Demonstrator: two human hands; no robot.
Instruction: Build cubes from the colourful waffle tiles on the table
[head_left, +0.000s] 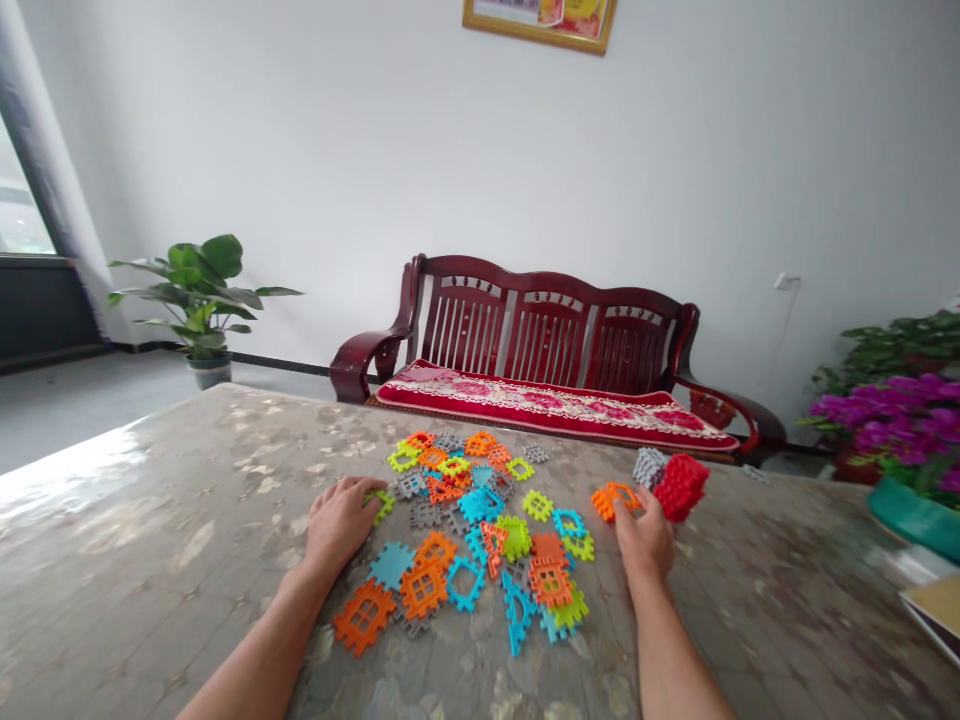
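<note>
My left hand (341,522) rests on the table at the left edge of a loose pile, with a lime-green interlocking plastic piece (384,503) between thumb and fingers. On the right, my right hand (646,538) pinches an orange interlocking plastic piece (609,499). Just beyond that hand stand a red block (682,486) and a grey block (648,467), side by side. Between my hands lie many flat toothed pieces: an orange window-shaped piece (365,616), a blue triangular piece (516,612), a blue frame piece (465,583) and several grey ones.
The pieces lie on a patterned, shiny table cover (247,630). A dark red wooden bench (551,330) with a red cushion stands behind the table. At the right edge are a teal pot (916,522) with purple flowers and a box (934,605). A potted plant (206,290) stands at left.
</note>
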